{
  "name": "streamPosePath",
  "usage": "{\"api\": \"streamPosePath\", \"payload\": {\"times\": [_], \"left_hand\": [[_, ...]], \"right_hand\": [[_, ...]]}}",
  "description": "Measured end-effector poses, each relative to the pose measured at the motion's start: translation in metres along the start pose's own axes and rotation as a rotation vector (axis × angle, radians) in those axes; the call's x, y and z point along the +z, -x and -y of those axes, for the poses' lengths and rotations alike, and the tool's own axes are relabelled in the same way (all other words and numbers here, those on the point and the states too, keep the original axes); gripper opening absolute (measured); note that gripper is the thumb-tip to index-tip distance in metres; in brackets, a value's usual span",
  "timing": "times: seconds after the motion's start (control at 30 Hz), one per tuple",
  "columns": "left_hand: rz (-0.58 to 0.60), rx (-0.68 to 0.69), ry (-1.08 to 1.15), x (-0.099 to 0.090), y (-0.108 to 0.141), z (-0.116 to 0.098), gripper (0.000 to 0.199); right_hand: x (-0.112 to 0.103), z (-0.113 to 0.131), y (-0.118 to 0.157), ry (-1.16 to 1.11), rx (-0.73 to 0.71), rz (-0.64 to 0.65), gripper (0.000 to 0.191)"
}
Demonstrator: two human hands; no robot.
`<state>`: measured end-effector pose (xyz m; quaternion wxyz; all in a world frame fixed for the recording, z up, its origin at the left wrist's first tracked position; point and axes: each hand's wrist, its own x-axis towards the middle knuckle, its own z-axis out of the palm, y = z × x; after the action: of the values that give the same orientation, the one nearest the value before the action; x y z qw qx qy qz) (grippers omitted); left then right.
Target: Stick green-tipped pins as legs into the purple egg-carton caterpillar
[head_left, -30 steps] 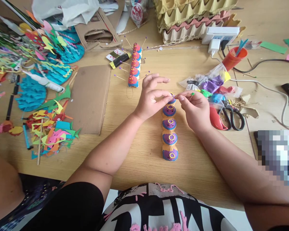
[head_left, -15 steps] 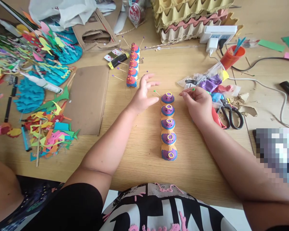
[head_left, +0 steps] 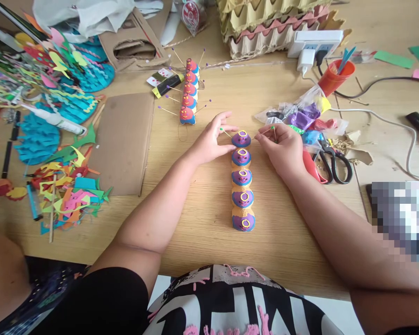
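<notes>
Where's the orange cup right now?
Head view, upper right: the orange cup stands just right of the white charger plug, holding blue sticks.

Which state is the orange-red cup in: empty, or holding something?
Not empty: the orange-red cup holds slim blue items, which stick out above its rim. Its bottom is hidden, so I cannot tell what else is inside.

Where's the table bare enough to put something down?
Bare wood lies between the red-and-blue carton strip and clear plastic bags, and between the purple-and-blue strip and right forearm. Colourful paper scraps crowd the left.
</notes>
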<state>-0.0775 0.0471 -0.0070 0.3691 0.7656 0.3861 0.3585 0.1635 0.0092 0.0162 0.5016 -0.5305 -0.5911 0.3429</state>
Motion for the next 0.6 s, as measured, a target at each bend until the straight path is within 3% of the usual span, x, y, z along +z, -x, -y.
{"api": "streamPosePath", "payload": {"times": [0.6], "left_hand": [[0.015, -0.025, 0.0, 0.0032, 0.0008, 0.0017, 0.081]], "right_hand": [[-0.0021, -0.0006, -0.0005, -0.027, 0.012, 0.042, 0.017]]}}
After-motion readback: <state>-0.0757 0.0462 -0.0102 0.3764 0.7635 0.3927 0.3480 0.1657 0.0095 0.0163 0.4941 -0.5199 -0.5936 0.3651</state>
